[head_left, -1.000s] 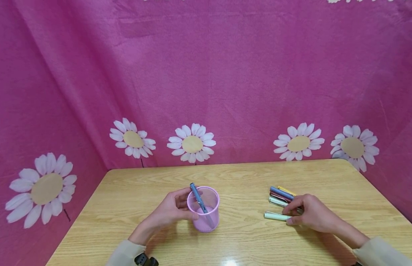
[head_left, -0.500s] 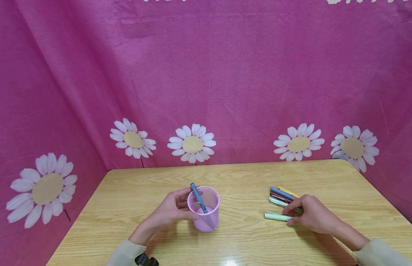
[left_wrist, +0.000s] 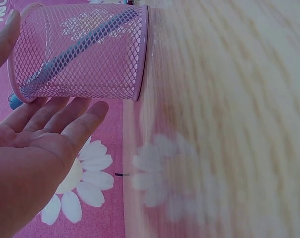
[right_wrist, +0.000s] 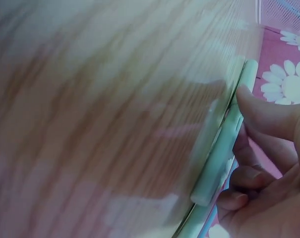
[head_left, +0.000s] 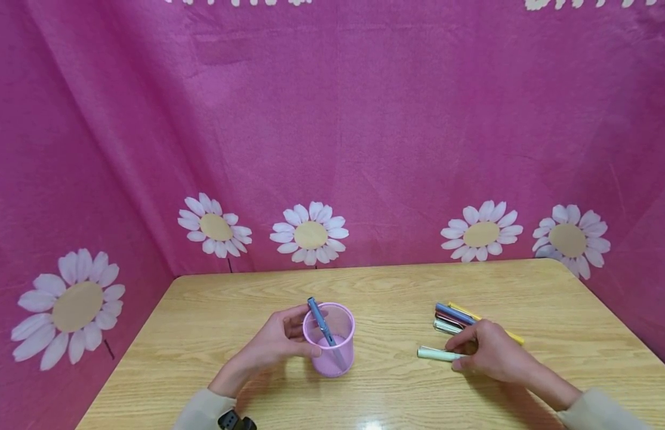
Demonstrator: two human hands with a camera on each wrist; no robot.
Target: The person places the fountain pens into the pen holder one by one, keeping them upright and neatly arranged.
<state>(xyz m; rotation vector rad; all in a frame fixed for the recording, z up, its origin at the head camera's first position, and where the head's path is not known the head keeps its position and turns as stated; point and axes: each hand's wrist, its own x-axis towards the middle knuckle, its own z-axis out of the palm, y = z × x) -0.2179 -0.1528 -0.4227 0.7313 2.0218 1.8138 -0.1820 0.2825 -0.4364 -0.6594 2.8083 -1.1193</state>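
Note:
A pink mesh pen cup (head_left: 347, 355) stands upright on the table, with a blue-grey pen (head_left: 320, 321) leaning inside it. My left hand (head_left: 276, 341) holds the cup from the left, thumb on the near side at the rim and fingers on the far side. In the left wrist view, the fingers lie along the mesh (left_wrist: 97, 82). Over on the right, my right hand (head_left: 490, 352) pinches a light green pen (head_left: 431, 354) between thumb and fingers. That pen lies low along the tabletop in the right wrist view, its other end past the thumb.
Just behind my right hand lies a bunch of pens: a yellow pen (head_left: 464, 310), a blue pen (head_left: 452, 312), a dark red one and a pale one (head_left: 444, 326), partly covered by the hand. A pink flowered cloth (head_left: 332, 149) hangs behind the wooden table (head_left: 386, 382).
My right hand has shifted a little to the left with the light green pen, away from the bunch. More of the yellow pen shows now. My left hand and the cup stay put.

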